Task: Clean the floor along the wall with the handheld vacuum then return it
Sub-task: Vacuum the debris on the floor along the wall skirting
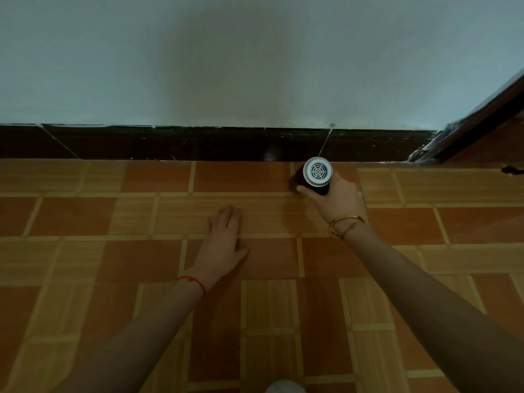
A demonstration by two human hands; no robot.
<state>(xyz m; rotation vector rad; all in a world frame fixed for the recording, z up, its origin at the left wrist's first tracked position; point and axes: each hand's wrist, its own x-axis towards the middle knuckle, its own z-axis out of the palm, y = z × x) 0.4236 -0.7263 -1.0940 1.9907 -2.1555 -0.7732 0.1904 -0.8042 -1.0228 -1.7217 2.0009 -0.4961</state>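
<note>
No readable text or labels anywhere.

Left hand [224, 245] is flat, palm down, fingers together, arm stretched forward. Right hand [336, 198] reaches further out, fingers curled tight in a grip, wrist angled left.

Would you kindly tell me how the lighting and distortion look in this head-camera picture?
Head view: dim overall, with a broad soft shadow on the wall; the wide lens bows the baseboard line; the vacuum grille in the right hand reads sharp.
</note>
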